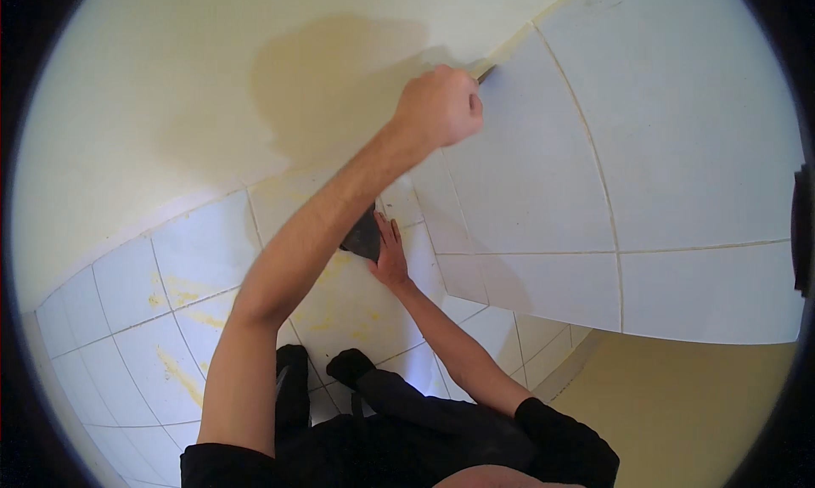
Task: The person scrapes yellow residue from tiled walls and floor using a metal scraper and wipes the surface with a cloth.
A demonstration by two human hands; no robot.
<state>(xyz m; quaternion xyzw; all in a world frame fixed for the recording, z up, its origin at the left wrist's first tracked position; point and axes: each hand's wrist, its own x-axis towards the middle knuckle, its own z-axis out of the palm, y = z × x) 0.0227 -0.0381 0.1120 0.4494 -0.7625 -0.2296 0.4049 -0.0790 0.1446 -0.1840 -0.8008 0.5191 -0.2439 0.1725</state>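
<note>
My left hand [440,106] is closed in a fist around a thin-bladed tool, its handle hidden in the fist. The tool's metal blade [486,74] touches the seam where the cream wall [170,106] meets the white tiled surface [535,165]. Lower down, my right hand [391,254] holds a dark grey thing [363,236] at its side, fingers stretched along the edge. My left forearm covers part of this grey thing, so its full shape cannot be told.
White floor tiles [212,250] with yellowish smears lie below and to the left. My feet in black [350,367] stand on them. A pale yellow surface [671,403] spreads at the lower right, under the tiled edge. A dark object [801,231] is at the far right rim.
</note>
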